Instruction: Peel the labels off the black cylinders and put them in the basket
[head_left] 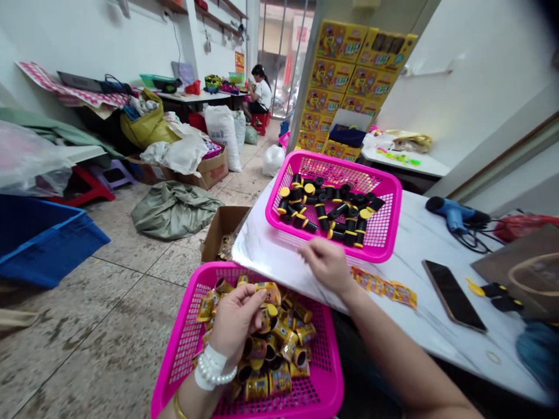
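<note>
With closed fingertips, our left hand (236,319) pinches a yellow printed cylinder (269,293) over the lower pink plastic basket (335,372); our right hand (326,266) curls (grip unclear to us) above the white marbled tabletop (273,249).

Yellow-wrapped tubes (279,381) heaped in lower bskt (335,372), blk/yellow tubes (322,216) jumbled in upper bskt (396,215).

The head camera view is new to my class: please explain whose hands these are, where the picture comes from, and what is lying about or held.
There is no robot. One camera on a person's head looks down at their bare hands. On the marble-patterned table are a pink basket of black-and-yellow cylinders, a phone and a strip of labels. The left hand holds a yellow-labelled tube over a second basket; whether the right hand holds anything is unclear.
</note>
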Action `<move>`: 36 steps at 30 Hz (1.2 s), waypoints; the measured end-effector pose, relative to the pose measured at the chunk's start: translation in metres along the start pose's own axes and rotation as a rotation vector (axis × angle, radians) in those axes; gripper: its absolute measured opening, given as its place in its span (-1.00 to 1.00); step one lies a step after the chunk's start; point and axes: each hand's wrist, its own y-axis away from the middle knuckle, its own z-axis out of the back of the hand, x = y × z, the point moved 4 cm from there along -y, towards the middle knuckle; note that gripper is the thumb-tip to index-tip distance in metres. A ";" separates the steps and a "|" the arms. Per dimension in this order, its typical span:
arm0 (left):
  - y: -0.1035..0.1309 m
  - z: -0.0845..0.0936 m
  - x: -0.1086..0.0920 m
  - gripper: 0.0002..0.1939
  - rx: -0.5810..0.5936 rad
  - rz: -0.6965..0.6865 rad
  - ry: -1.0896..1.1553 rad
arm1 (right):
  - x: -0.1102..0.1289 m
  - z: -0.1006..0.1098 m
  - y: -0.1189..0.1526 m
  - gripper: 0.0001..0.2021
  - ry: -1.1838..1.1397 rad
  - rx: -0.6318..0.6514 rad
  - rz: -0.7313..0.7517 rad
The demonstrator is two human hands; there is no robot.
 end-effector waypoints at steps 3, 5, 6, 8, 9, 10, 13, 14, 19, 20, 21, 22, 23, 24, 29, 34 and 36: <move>-0.006 -0.003 -0.006 -0.64 0.043 0.076 0.045 | -0.037 0.013 -0.061 -0.82 0.469 0.179 -0.135; -0.013 -0.008 -0.013 -0.63 0.076 0.095 0.090 | -0.060 0.006 -0.089 -0.75 0.635 0.387 -0.233; -0.016 -0.010 -0.016 -0.63 0.093 0.107 0.121 | -0.067 0.002 -0.098 -0.72 0.662 0.447 -0.255; -0.024 -0.014 -0.021 -0.63 0.121 0.125 0.190 | -0.075 -0.006 -0.109 -0.70 0.655 0.502 -0.265; -0.027 -0.016 -0.023 -0.65 0.135 0.129 0.222 | -0.076 -0.008 -0.110 -0.70 0.652 0.514 -0.267; -0.030 -0.017 -0.024 -0.67 0.147 0.130 0.251 | -0.076 -0.007 -0.110 -0.70 0.649 0.517 -0.269; -0.038 -0.017 -0.026 -0.73 0.150 0.122 0.321 | -0.067 0.009 -0.095 -0.70 0.601 0.432 -0.254; -0.040 -0.017 -0.026 -0.75 0.152 0.129 0.334 | -0.061 0.016 -0.086 -0.69 0.504 0.371 -0.251; -0.047 -0.022 -0.017 -0.72 0.156 0.176 0.389 | -0.024 0.021 -0.018 -0.61 -0.658 0.166 -0.321; -0.047 -0.023 -0.016 -0.72 0.158 0.183 0.392 | -0.018 0.015 -0.005 -0.62 -0.797 0.151 -0.327; -0.047 -0.025 -0.015 -0.73 0.163 0.191 0.391 | -0.013 0.008 0.005 -0.65 -0.884 0.133 -0.337; -0.047 -0.027 -0.014 -0.74 0.172 0.198 0.390 | -0.009 0.001 0.013 -0.67 -0.931 0.116 -0.347; -0.047 -0.029 -0.015 -0.76 0.180 0.202 0.393 | -0.007 -0.005 0.018 -0.69 -0.944 0.103 -0.358; -0.047 -0.031 -0.016 -0.77 0.183 0.202 0.400 | -0.006 -0.011 0.022 -0.70 -0.936 0.097 -0.366; -0.052 -0.041 -0.033 -0.91 0.160 0.198 0.452 | -0.012 -0.014 0.014 -0.73 -0.796 0.025 -0.324; -0.068 -0.060 -0.062 -0.92 0.190 0.174 0.443 | -0.008 0.009 -0.006 -0.71 -0.503 -0.079 -0.111; -0.074 -0.068 -0.070 -0.91 0.227 0.167 0.439 | -0.007 0.012 -0.013 -0.70 -0.501 -0.036 -0.036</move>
